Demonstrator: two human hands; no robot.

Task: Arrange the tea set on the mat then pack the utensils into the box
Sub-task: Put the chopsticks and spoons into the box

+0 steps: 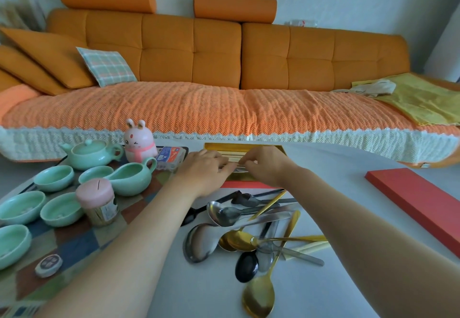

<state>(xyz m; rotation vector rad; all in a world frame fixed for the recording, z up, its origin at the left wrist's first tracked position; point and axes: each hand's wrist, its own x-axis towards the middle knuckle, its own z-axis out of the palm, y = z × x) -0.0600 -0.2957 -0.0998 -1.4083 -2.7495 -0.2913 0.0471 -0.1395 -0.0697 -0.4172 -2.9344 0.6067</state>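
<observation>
Now pinches pale chopsticks [232,158] between left hand [204,167] and right hand [265,163], lengthwise along the gold-lined box [244,146]. Leaves spoon pile [249,218] on the near side, equally reachable.

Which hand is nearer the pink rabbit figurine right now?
Left. The left hand lies just right of the pink rabbit figurine; the right hand is farther right, past the left one.

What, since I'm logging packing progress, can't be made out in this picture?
Head view:
- Gold box contents: the left hand and right hand cover most of it, so no count is possible.
- Grip: their backs hide whether either pinches the pale chopsticks.
- Nearest cup: cut off by the left frame edge.
- Jar label: too small to read.
</observation>
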